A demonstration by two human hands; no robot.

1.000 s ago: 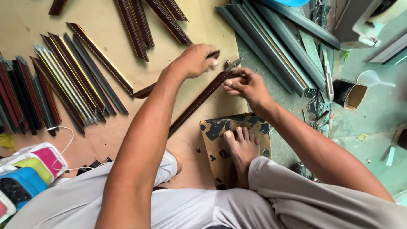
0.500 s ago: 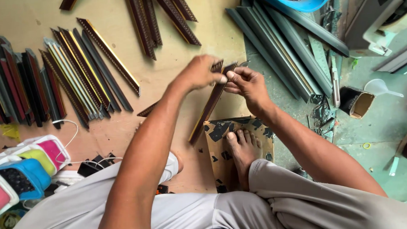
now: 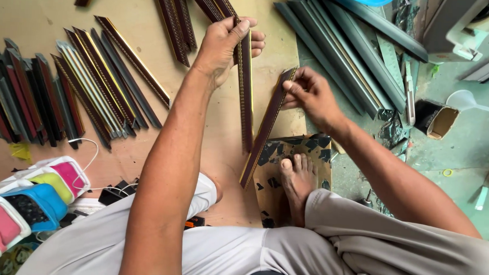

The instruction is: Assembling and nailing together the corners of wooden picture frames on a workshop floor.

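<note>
From the head view, the left hand (image 3: 221, 44) is clenched around a long dark brown frame stick (image 3: 246, 94) with a gold edge. It stands almost straight up and down over the tan board (image 3: 37, 11) on the floor. The right hand (image 3: 311, 96) pinches the top of a second brown stick (image 3: 266, 127), which leans toward a bare foot (image 3: 297, 180). More sticks (image 3: 89, 88) lie in a row near the board's left edge. The top sticks are cut off by the picture.

rows of frame strips (image 3: 67, 88) | grey mouldings (image 3: 345, 59) | white funnel (image 3: 465, 100) | colourful plastic cases (image 3: 25, 200)
</note>
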